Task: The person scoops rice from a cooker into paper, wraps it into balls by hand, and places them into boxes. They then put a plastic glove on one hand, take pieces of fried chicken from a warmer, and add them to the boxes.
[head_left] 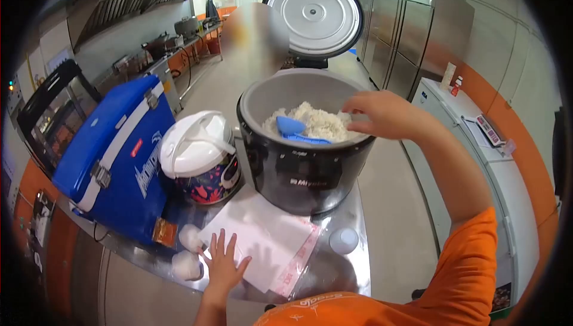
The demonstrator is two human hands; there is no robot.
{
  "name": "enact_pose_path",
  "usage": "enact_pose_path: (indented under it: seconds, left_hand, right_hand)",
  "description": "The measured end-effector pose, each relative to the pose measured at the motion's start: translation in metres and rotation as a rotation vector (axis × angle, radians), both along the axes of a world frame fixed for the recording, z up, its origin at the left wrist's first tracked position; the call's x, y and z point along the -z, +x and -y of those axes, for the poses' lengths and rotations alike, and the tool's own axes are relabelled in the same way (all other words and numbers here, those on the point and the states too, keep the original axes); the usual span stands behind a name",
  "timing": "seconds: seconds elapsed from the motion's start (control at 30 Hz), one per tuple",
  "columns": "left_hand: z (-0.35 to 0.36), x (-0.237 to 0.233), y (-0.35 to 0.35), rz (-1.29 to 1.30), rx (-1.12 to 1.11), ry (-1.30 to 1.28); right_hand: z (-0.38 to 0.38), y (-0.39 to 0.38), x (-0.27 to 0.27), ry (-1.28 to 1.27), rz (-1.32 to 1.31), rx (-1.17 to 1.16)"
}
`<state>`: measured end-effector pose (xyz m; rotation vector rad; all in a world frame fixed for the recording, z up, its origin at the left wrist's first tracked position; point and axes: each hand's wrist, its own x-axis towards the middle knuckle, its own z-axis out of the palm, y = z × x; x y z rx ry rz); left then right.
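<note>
Fingers spread, my left hand is over the lower left part of a stack of white paper sheets; contact is hard to tell. Two small white rounded things lie just left of it. My right hand reaches over the right rim of a large black rice cooker, its thumb and fingers apart with nothing visible between them. White rice fills the lower part of the pot. A blue scoop rests on the rice, with another blue piece by the near rim. The cooker's lid stands raised.
A smaller floral rice cooker with a white lid and a blue cooler box stand on the left. A small bottle is at the metal table's right edge. A white chest freezer runs along the right; a blurred person is beyond.
</note>
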<state>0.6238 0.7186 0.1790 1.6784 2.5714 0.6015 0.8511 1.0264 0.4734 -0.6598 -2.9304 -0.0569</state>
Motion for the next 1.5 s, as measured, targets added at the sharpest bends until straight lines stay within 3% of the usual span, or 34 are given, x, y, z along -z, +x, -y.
enact_pose_path:
  seconds: [0.17,0.23,0.3,0.47,0.63,0.73,0.8,0.87,0.93,0.97,1.0,1.07,1.17,1.2,1.27,1.37,1.43,1.47,1.5]
  left_hand:
    - [-0.048,-0.049,0.045,-0.079,0.081,0.081]
    - [-0.053,-0.054,0.054,-0.116,0.117,0.077]
    - [-0.046,-0.047,0.058,-0.122,0.149,0.09]
    - [0.011,-0.015,0.054,-0.05,-0.142,0.004]
    - [0.051,0.002,0.061,0.06,-0.302,-0.112]
    - [0.042,-0.02,0.056,0.193,-0.256,0.084]
    - [0.027,-0.041,0.044,0.231,-0.186,0.246]
    - [-0.004,-0.06,0.033,0.605,-0.052,0.548]
    - [-0.055,-0.089,0.038,0.987,0.113,0.734]
    - [-0.079,-0.12,0.041,1.014,0.122,0.581]
    - [-0.105,-0.134,0.049,1.134,0.235,0.704]
    - [-0.146,-0.166,0.07,1.417,0.235,0.89]
    - [-0.173,-0.18,0.075,1.801,0.447,0.896]
    - [-0.176,-0.186,0.085,1.716,0.328,0.94]
    - [-0.176,-0.192,0.085,1.761,0.343,0.963]
    - [-0.18,-0.195,0.074,1.692,0.326,0.95]
    - [-0.189,-0.199,0.066,1.607,0.296,0.942]
    - [-0.191,-0.212,0.074,1.569,0.226,0.881]
    - [-0.197,-0.211,0.067,1.288,0.199,0.802]
  right_hand:
    - [-0.088,-0.085,0.045,0.179,0.337,-0.112]
    - [-0.108,-0.125,0.063,0.207,0.423,-0.206]
    - [-0.117,-0.154,0.066,0.207,0.606,-0.128]
    - [-0.15,-0.2,0.11,0.199,0.755,-0.274]
    - [-0.144,-0.2,0.115,0.109,0.604,-0.378]
    - [-0.106,-0.178,0.048,0.166,0.468,-0.256]
    - [-0.081,-0.143,0.013,0.41,0.116,-0.422]
    - [-0.055,-0.118,-0.008,0.551,-0.128,-0.473]
    - [-0.027,-0.107,-0.025,0.617,-0.21,-0.49]
    - [-0.015,-0.103,-0.031,0.653,-0.251,-0.497]
    - [-0.005,-0.1,-0.034,0.625,-0.266,-0.551]
    - [0.015,-0.094,-0.041,0.573,-0.29,-0.659]
    - [0.048,-0.089,-0.047,0.465,-0.024,-0.603]
    - [0.051,-0.082,-0.043,0.441,-0.114,-0.579]
    - [0.052,-0.075,-0.031,0.385,-0.297,-0.528]
    - [0.03,-0.053,-0.02,-0.19,-0.384,-0.241]
    - [0.003,-0.057,0.015,-0.289,-0.246,-0.434]
    - [0.007,-0.056,0.023,-0.621,-0.25,-0.385]
    - [0.013,-0.056,0.028,-0.949,-0.241,-0.327]
